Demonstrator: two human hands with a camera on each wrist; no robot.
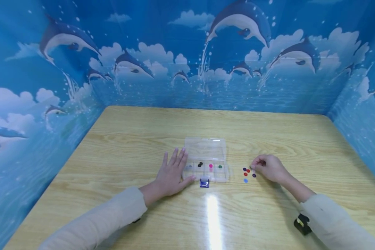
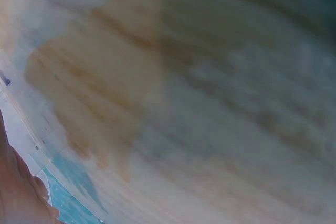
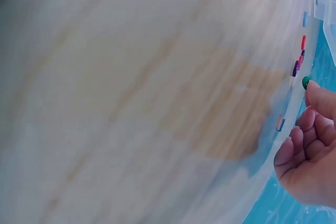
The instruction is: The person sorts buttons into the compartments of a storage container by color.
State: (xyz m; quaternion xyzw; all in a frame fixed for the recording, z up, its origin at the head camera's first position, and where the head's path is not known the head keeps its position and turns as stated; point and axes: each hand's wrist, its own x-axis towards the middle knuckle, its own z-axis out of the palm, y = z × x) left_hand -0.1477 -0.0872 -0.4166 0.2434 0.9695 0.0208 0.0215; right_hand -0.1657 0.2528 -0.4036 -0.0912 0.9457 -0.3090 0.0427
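Note:
A clear plastic compartment box (image 1: 206, 179) lies with its lid (image 1: 205, 148) laid back, and a blue latch (image 1: 204, 183) shows at its front. Its compartments hold black discs (image 1: 200, 164), a pink disc (image 1: 210, 166) and a green disc (image 1: 220, 166). My left hand (image 1: 172, 176) rests against the box's left side, fingers straight and spread, thumb along the front. To the right of the box, my right hand (image 1: 271, 169) pinches a small green disc (image 3: 306, 82) between thumb and finger. Beside it lie red discs (image 1: 245, 174), dark ones (image 1: 254, 175) and a light blue disc (image 1: 245, 181).
The wooden table (image 1: 137, 128) is backed by a blue dolphin-print curtain (image 1: 162, 90), which also hangs at both sides. A black strapped device (image 1: 302, 224) sits under the right sleeve. The left wrist view is mostly blurred tabletop.

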